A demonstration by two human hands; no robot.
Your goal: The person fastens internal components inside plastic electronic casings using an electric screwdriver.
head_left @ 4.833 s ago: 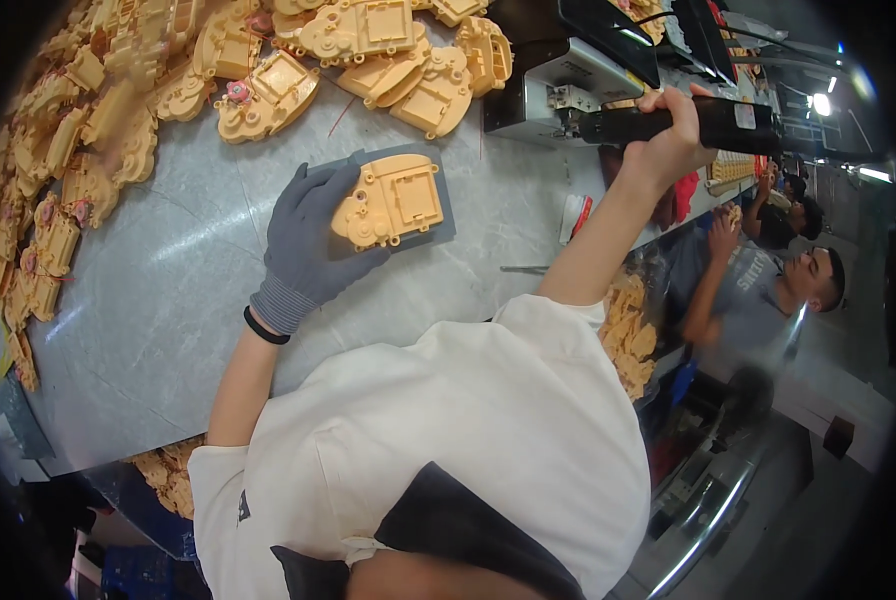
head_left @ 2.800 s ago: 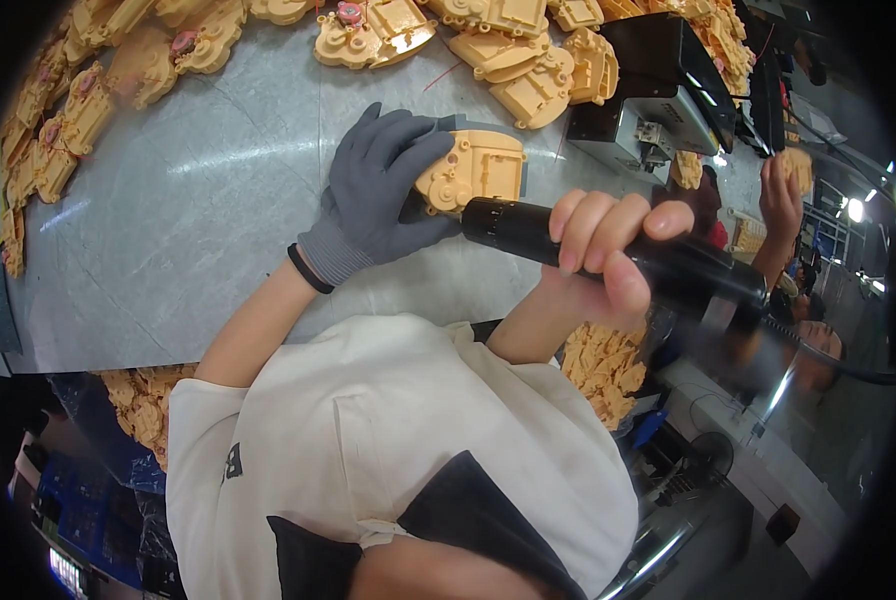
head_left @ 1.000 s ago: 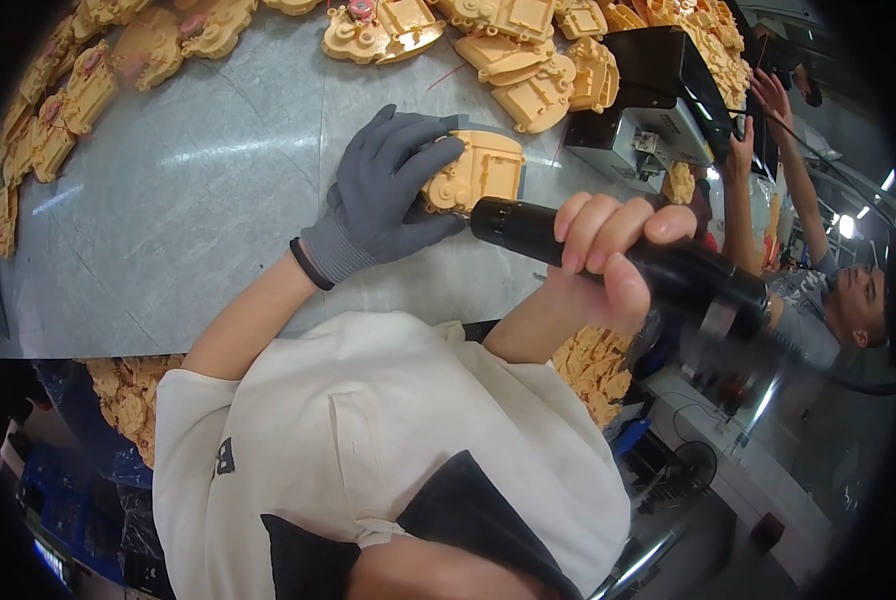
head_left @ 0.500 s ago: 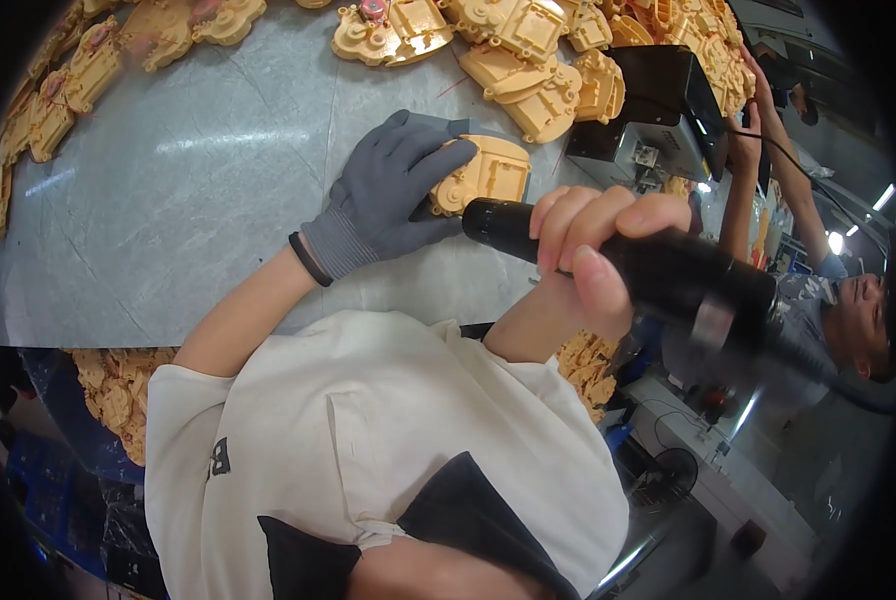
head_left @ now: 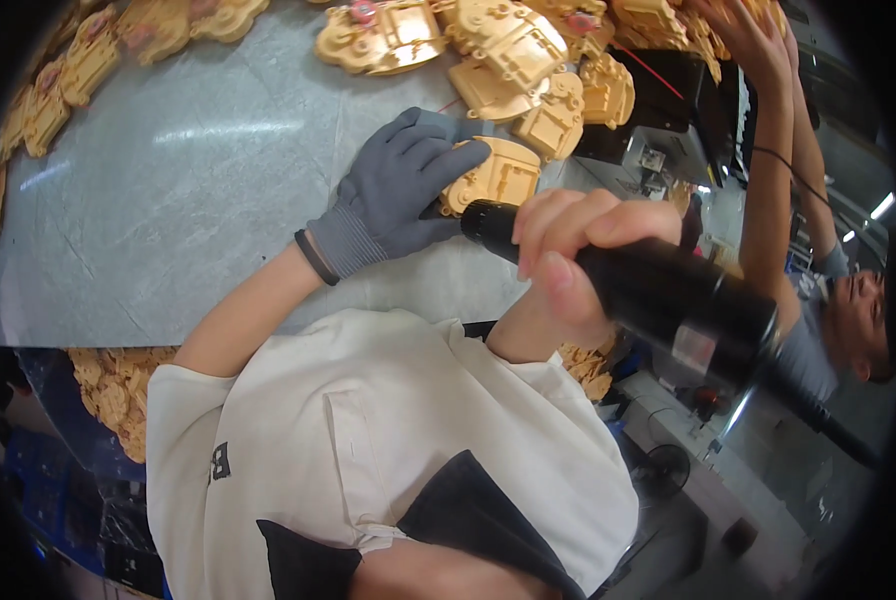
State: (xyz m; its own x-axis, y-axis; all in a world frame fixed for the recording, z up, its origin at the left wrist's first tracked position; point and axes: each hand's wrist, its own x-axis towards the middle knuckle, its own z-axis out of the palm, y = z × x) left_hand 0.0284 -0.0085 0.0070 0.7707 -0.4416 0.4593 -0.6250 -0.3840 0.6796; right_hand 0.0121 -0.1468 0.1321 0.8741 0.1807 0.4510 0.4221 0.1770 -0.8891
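My left hand [head_left: 398, 190], in a grey glove, grips a yellow plastic housing [head_left: 508, 175] on the grey table. Its fingers lie over the housing's left end, and a grey block-like piece shows behind it. Wrapped in my bare right hand [head_left: 593, 250] is a black electric screwdriver [head_left: 678, 300], its cable running off to the lower right. The screwdriver's front end is at the near edge of the housing; its bit cannot be seen, so contact is unclear.
Stacked yellow housings [head_left: 508, 45] lie beyond my hands, with more along the left edge [head_left: 78, 65]. A black box-shaped device [head_left: 658, 125] stands at the right. Another person's arms [head_left: 768, 150] reach over the pile there. Below the table edge are more yellow parts [head_left: 108, 395].
The screwdriver and my right hand have shifted slightly left and tilted. My left hand and the housing have moved slightly. The other person's arms have moved farther over the pile.
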